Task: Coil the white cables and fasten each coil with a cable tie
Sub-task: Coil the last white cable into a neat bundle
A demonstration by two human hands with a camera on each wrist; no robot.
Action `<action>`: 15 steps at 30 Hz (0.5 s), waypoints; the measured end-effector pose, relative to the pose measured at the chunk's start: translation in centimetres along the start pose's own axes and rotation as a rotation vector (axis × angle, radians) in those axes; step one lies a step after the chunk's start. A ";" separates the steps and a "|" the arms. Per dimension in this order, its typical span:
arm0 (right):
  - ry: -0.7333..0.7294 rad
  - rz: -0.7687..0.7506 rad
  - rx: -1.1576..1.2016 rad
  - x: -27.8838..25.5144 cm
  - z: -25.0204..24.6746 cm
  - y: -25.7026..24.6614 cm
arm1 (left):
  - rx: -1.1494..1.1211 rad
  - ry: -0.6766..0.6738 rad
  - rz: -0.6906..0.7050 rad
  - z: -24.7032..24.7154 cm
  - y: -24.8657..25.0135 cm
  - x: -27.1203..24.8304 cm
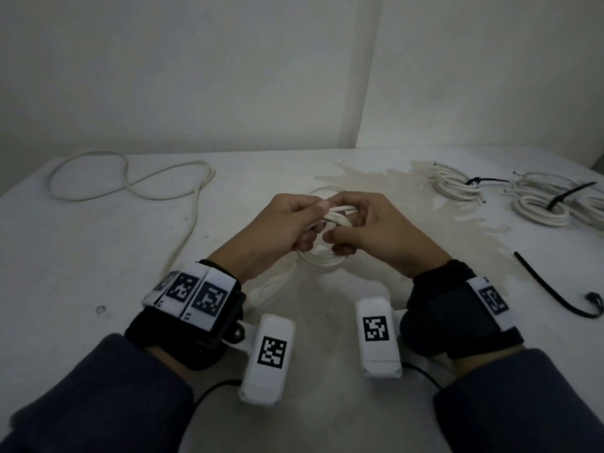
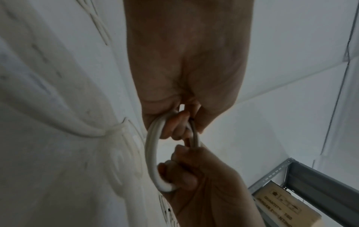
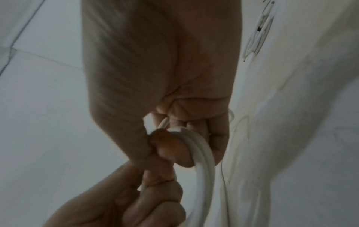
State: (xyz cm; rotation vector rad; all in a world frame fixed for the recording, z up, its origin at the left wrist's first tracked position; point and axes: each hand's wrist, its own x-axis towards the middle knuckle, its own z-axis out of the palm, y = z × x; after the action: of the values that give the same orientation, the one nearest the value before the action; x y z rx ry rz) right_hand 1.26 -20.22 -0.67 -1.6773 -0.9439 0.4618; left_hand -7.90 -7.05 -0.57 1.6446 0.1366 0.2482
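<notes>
Both hands hold a small coil of white cable just above the middle of the white table. My left hand grips the coil's left side with curled fingers, and my right hand grips its right side. In the left wrist view the coil runs as a ring between the two hands. The right wrist view shows the coil's strands passing over my curled fingers. The rest of this cable trails loose across the table's far left. A black cable tie lies on the table at the right.
Several tied white coils with black ties lie at the far right. A beige stain spreads over the table's far middle. A white wall stands behind the table. A metal shelf with a cardboard box shows in the left wrist view.
</notes>
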 end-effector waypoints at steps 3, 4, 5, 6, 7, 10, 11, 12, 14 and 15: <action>0.042 -0.030 -0.184 -0.1 -0.1 -0.1 | 0.311 0.026 0.102 -0.2 0.3 0.0; 0.076 -0.007 -0.306 -0.2 -0.3 -0.1 | 0.436 0.054 0.152 -0.3 0.5 0.1; 0.113 0.030 -0.401 -0.3 -0.7 -0.1 | 0.538 0.075 0.195 -0.3 0.8 0.1; 0.138 0.071 -0.431 -0.4 -1.0 -0.3 | 0.619 0.086 0.230 -0.3 1.1 0.1; 0.152 0.088 -0.451 -0.5 -1.2 -0.3 | 0.691 0.095 0.268 -0.2 1.4 0.0; 0.207 0.033 -0.646 -0.4 -1.1 -0.4 | 0.819 0.156 0.378 0.2 1.9 -0.2; 0.236 -0.030 -0.645 -0.3 -1.0 -0.4 | 0.806 0.185 0.419 0.2 2.0 -0.2; 0.266 -0.085 -0.597 -0.2 -0.9 -0.4 | 0.764 0.213 0.453 0.3 2.1 -0.1; 0.260 -0.166 -0.373 0.0 -0.8 -0.3 | 0.619 0.273 0.485 0.3 2.0 0.0; 0.221 -0.179 -0.223 0.0 -0.6 -0.3 | 0.522 0.309 0.482 0.3 1.8 0.1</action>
State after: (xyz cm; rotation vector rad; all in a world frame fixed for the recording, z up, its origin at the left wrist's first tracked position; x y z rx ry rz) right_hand 1.58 -20.53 -0.16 -1.7811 -0.9972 0.0496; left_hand -7.83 -7.51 1.21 2.1353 0.0349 0.8961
